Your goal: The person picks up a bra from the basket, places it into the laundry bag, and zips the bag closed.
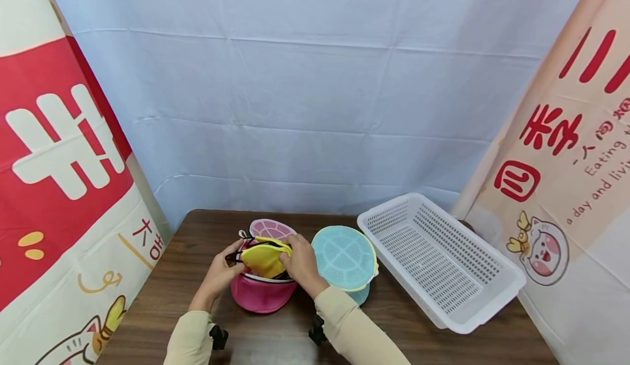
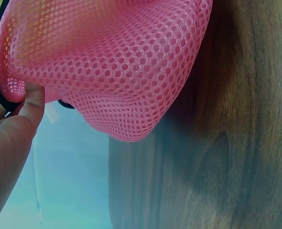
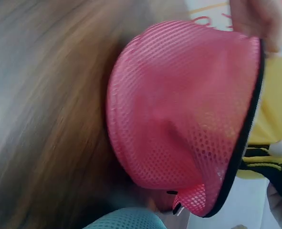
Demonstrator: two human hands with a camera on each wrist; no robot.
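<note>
A pink mesh laundry bag (image 1: 262, 296) stands on the table with its black zip undone and its mouth facing up. My left hand (image 1: 219, 273) pinches the rim at its left side; the left wrist view shows the thumb (image 2: 33, 102) against the mesh near the zip. At the mouth, a yellow fabric piece with black trim (image 1: 262, 259) sits partly inside the bag. My right hand (image 1: 301, 261) grips its right edge, and in the right wrist view that hand is mostly cut off by the frame. The lower part of the yellow piece is hidden by the bag.
Right of the bag lies a round teal mesh bag (image 1: 343, 258) with yellow edging. Farther right stands a long white plastic basket (image 1: 492, 313). A round pink mesh panel (image 1: 272, 229) shows behind the pink bag. Printed cloths hang at both sides of the dark wooden table (image 1: 197, 244).
</note>
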